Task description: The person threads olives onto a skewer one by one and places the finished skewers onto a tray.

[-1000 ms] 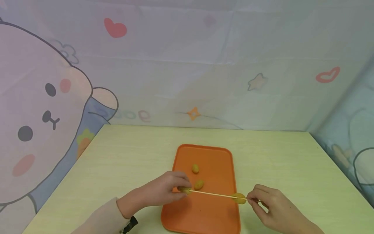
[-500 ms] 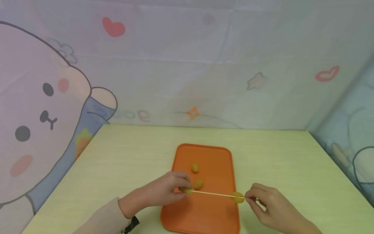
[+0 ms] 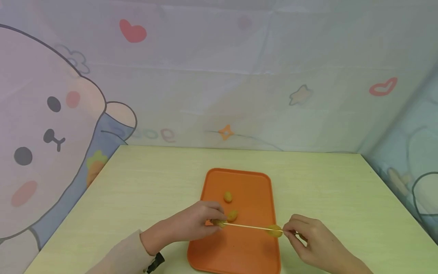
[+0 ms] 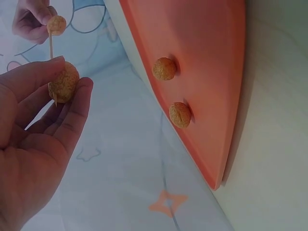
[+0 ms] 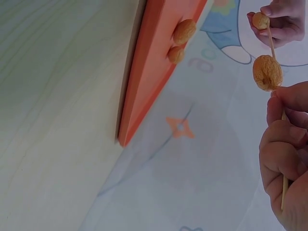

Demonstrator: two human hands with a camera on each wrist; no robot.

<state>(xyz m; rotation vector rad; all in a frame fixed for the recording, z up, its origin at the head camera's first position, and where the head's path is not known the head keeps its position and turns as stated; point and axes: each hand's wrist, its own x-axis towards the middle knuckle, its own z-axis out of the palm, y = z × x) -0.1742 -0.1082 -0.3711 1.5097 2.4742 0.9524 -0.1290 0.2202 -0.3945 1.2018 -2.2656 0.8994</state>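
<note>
My left hand (image 3: 196, 221) pinches a wrinkled golden-brown ball (image 4: 64, 83), like a dried fruit, between thumb and fingers. A thin wooden skewer (image 3: 246, 226) runs into this ball, and its tip pokes out the far side in the left wrist view. At the other end my right hand (image 3: 315, 239) grips the skewer, its shaft lying along the curled fingers in the right wrist view. Right at those fingertips a second wrinkled ball (image 5: 267, 73) is threaded on the skewer. Bare skewer spans the gap between the two balls, over the orange tray (image 3: 236, 253).
Two more wrinkled balls lie loose on the tray, one farther back (image 3: 227, 196) and one nearer (image 3: 232, 216), just beyond the left fingertips. The tray sits on a pale wooden table (image 3: 150, 179). A printed cloth backdrop (image 3: 205, 76) hangs behind the table.
My right hand and the ball beside its fingertips have shifted slightly left, so the gap between the two threaded balls is a little smaller. My left hand has barely moved.
</note>
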